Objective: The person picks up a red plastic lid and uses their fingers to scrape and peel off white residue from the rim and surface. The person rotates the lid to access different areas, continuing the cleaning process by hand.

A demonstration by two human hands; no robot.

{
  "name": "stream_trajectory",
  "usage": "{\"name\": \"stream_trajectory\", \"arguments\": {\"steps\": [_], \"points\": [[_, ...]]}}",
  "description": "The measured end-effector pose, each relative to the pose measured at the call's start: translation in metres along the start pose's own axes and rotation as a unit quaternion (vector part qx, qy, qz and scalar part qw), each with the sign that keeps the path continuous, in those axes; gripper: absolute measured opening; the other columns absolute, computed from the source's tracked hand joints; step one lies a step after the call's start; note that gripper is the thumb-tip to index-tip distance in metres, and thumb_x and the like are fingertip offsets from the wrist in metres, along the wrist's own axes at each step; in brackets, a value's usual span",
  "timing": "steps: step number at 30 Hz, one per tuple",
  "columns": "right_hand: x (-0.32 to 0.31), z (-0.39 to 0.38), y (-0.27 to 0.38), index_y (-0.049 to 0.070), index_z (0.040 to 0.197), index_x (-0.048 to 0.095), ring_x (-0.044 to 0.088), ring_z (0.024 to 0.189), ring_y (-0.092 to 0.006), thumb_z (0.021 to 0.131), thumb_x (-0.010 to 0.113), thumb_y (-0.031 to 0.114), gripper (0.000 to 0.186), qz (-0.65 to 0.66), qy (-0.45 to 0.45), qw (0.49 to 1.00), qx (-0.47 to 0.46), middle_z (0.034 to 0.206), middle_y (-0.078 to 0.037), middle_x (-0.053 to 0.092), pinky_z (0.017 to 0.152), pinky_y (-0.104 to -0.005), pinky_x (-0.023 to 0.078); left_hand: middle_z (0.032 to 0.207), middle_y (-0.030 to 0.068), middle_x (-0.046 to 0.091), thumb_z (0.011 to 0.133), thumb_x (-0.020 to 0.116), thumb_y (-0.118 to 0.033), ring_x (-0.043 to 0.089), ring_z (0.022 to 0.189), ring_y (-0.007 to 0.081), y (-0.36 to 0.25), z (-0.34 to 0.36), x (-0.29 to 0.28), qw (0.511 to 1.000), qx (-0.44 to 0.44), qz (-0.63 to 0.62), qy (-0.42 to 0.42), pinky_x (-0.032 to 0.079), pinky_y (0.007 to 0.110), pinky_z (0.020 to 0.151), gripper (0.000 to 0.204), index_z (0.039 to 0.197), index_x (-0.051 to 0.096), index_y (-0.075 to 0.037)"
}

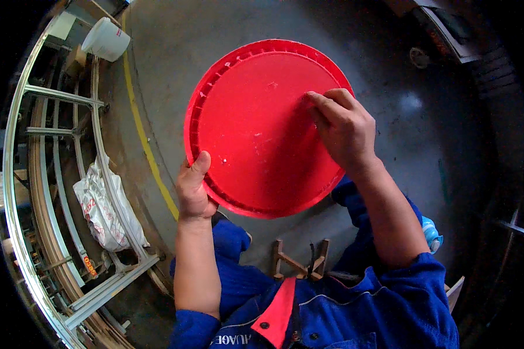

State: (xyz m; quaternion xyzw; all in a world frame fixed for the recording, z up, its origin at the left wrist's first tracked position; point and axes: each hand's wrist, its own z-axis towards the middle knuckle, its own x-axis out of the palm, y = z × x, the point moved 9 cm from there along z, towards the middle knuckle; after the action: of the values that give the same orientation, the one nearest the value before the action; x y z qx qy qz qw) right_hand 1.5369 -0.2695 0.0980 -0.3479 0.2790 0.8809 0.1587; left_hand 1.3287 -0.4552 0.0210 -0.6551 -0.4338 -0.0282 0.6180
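Note:
A large round red lid [262, 116] with a raised rim is held up in front of me, its flat face turned towards me. My left hand [195, 186] grips the lower left rim, thumb on top and fingers beneath. Over the right part of the lid is my right hand [346, 125], its fingers pinched together close to the surface. Whatever is between those fingertips, if anything, is too small to make out. A few small pale specks [224, 160] dot the lid's face, and the right hand casts a shadow on it.
Along the left stands a metal-framed rack [64, 93] with a white bucket [106, 39] at its far end and a white plastic sack [108, 203]. A yellow line [142, 134] crosses the floor. Wooden legs [297, 264] show below me; a blue object [431, 234] is at right.

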Motion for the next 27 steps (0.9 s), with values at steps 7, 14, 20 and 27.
{"name": "stream_trajectory", "arguments": {"steps": [7, 14, 20, 27], "points": [[0.000, 0.004, 0.000, 0.013, 0.098, 0.077, 0.072, 0.079, -0.0249, 0.086, 0.080, 0.016, 0.013, 0.016, 0.001, 1.000, -0.021, 0.092, -0.004, 0.071, 0.066, -0.0364, 0.059, 0.132, 0.0168, 0.068, 0.099, 0.071, -0.029, 0.067, 0.118, 0.0296, -0.001, -0.001, 0.004, 1.000, 0.002, 0.010, 0.021, 0.054, 0.045, 0.102, 0.053, 0.139, 0.057, 0.002], [-0.003, 0.005, 0.006, 0.011, 0.097, 0.074, 0.072, 0.078, -0.0259, 0.086, 0.079, 0.015, 0.013, 0.006, -0.008, 1.000, -0.029, 0.093, -0.006, 0.070, 0.065, -0.0367, 0.059, 0.131, 0.0156, 0.069, 0.099, 0.071, -0.029, 0.068, 0.118, 0.0287, -0.001, -0.001, 0.010, 0.999, 0.010, 0.000, 0.034, 0.054, 0.045, 0.101, 0.050, 0.137, 0.060, 0.002], [0.015, 0.003, 0.003, 0.008, 0.095, 0.064, 0.068, 0.086, -0.0315, 0.090, 0.071, 0.010, 0.009, -0.022, 0.110, 0.993, 0.022, 0.093, -0.012, 0.064, 0.073, -0.0411, 0.058, 0.131, 0.0155, 0.069, 0.100, 0.070, -0.027, 0.068, 0.117, 0.0285, 0.005, 0.001, 0.008, 1.000, 0.003, -0.007, 0.021, 0.054, 0.044, 0.101, 0.048, 0.137, 0.061, 0.001], [0.013, 0.003, 0.000, 0.007, 0.099, 0.060, 0.066, 0.092, -0.0343, 0.091, 0.067, 0.007, 0.011, 0.101, 0.143, 0.985, 0.004, 0.103, -0.014, 0.062, 0.077, -0.0426, 0.057, 0.134, 0.0190, 0.067, 0.102, 0.065, -0.028, 0.067, 0.119, 0.0305, 0.007, 0.006, -0.004, 1.000, -0.014, -0.026, -0.001, 0.054, 0.045, 0.102, 0.048, 0.139, 0.058, 0.003]]}}
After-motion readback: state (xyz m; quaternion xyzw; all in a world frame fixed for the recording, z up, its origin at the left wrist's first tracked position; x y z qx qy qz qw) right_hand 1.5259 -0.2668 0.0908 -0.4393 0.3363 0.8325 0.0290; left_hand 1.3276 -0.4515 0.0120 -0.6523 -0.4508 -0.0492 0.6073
